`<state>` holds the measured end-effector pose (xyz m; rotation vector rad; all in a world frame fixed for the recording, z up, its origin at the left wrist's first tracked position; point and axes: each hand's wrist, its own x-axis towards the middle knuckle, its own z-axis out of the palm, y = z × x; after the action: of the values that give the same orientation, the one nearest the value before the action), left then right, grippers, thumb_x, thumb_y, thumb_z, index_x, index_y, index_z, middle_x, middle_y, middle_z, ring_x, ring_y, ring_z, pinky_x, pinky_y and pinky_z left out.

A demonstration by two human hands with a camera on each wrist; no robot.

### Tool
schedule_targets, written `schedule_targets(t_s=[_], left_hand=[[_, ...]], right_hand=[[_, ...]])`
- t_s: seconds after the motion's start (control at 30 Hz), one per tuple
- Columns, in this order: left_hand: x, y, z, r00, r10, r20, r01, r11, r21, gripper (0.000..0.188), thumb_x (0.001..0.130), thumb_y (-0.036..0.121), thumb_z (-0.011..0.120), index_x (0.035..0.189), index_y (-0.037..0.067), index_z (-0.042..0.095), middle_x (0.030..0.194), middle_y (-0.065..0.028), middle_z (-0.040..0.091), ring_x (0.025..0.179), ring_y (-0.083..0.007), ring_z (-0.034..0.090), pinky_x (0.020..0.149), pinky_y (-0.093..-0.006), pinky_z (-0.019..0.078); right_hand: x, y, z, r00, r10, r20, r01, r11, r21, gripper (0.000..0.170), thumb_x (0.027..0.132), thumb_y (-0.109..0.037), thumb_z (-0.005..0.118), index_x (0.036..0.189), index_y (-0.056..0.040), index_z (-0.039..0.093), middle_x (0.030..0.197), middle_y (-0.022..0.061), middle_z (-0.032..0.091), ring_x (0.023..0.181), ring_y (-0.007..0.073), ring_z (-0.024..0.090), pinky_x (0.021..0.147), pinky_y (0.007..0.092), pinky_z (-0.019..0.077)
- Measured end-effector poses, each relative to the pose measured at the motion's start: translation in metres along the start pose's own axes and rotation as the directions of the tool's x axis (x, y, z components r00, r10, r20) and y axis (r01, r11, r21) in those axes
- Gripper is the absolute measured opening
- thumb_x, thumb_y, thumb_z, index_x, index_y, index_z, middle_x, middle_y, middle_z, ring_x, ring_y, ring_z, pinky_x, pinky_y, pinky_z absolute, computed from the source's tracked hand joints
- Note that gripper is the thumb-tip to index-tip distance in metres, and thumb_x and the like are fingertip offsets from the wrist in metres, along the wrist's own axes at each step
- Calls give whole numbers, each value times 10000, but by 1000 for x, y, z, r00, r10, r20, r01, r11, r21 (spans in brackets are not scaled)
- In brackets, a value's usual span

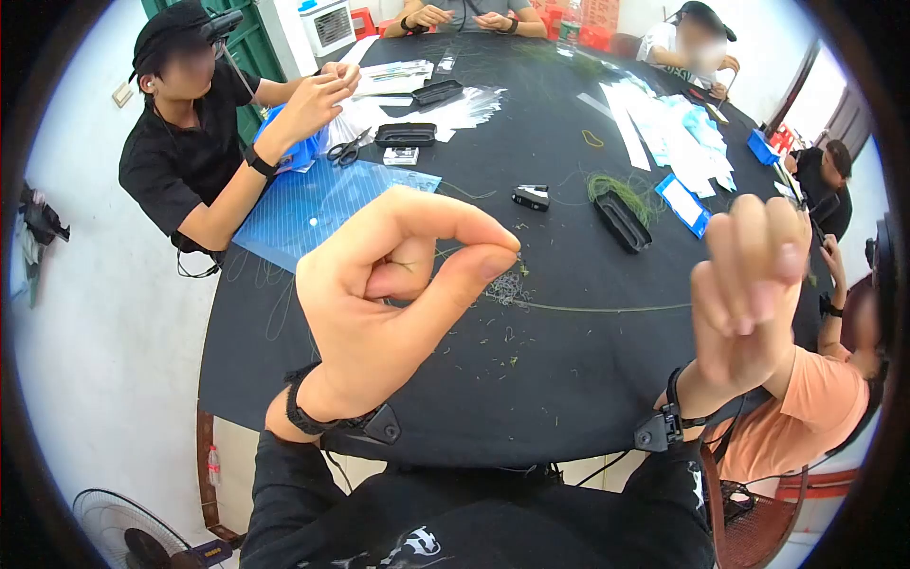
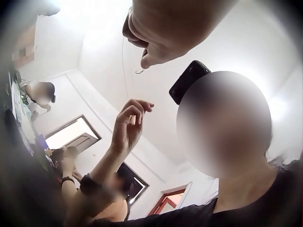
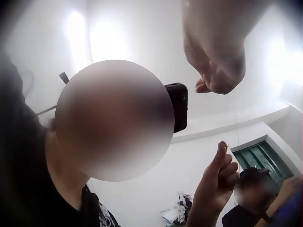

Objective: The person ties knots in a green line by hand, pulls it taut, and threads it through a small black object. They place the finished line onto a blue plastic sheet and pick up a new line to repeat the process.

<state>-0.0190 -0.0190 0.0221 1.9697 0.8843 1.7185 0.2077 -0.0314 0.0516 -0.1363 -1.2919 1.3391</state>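
Observation:
My left hand (image 1: 374,275) is raised over the near side of the black table, thumb and forefinger tips pinched together. A tiny curved fish hook (image 2: 139,72) sticks out from those fingertips in the left wrist view. Thin fishing line (image 2: 124,61) runs between the two hands there. My right hand (image 1: 749,284) is held up at the right, fingers curled in, and a short bit of line shows at its fingertips in the right wrist view. Below the hands, a greenish strand (image 1: 607,308) stretches rightward from a small tangle of clippings (image 1: 507,287).
Beyond my hands are a small black device (image 1: 531,196), a black tray (image 1: 623,221) beside coiled green line (image 1: 621,190), and a blue packet (image 1: 684,206). A blue cutting mat (image 1: 322,204) and scissors (image 1: 349,148) lie at left. Several people sit around the table.

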Motion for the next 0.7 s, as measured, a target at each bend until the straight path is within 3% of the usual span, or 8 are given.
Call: schedule_targets(t_s=[0.07, 0.13, 0.23, 0.33, 0.43, 0.7], left_hand=[[-1, 0, -1, 999, 18, 37, -18, 1000, 7, 154, 690, -12, 721, 826, 16, 654, 544, 81, 372, 490, 6, 264, 466, -168, 195], [-1, 0, -3, 992, 57, 110, -58, 998, 8, 109, 704, 3, 701, 791, 13, 636, 597, 50, 443, 522, -5, 305, 495, -167, 224], [2, -8, 0, 945, 266, 188, -262, 964, -46, 156, 653, 22, 737, 781, 43, 651, 725, 0, 486, 567, -34, 342, 526, -179, 246], [0, -9, 1, 947, 281, 156, -277, 960, -46, 180, 633, 52, 760, 776, 48, 651, 849, -48, 511, 588, -43, 368, 546, -179, 274], [-3, -1, 2, 985, 89, 146, -76, 993, -94, 180, 646, 87, 770, 764, 36, 644, 929, -88, 533, 598, -47, 385, 567, -186, 315], [-5, 0, -1, 962, 209, 176, -205, 978, -44, 163, 689, 98, 756, 742, 13, 627, 933, -118, 576, 699, -114, 547, 658, -212, 431]], right_hand=[[0, 14, 4, 996, -94, 6, 91, 945, -315, 234, 874, -75, 552, 1045, -23, 400, 645, 22, 473, 512, 53, 361, 410, 171, 284], [0, 25, 16, 993, -97, -61, 59, 889, -454, 325, 890, -144, 538, 1107, 16, 356, 610, 57, 544, 449, 44, 332, 406, 168, 273], [-2, 25, 20, 995, -6, -95, -52, 796, -603, 303, 876, -109, 536, 1062, 47, 355, 629, 109, 607, 470, 66, 464, 439, 170, 304], [-5, 17, 19, 998, 51, -36, -61, 674, -736, 204, 852, -35, 520, 979, 27, 373, 625, 106, 603, 562, 124, 576, 509, 187, 386], [-7, 15, 20, 998, 47, 29, -5, 604, -797, 148, 833, 21, 505, 910, 5, 379, 628, 108, 600, 587, 152, 609, 552, 196, 430], [-10, 13, 24, 998, 61, -12, -41, 494, -868, 177, 814, 52, 525, 886, -11, 376, 599, 101, 590, 551, 94, 574, 500, 158, 373]])
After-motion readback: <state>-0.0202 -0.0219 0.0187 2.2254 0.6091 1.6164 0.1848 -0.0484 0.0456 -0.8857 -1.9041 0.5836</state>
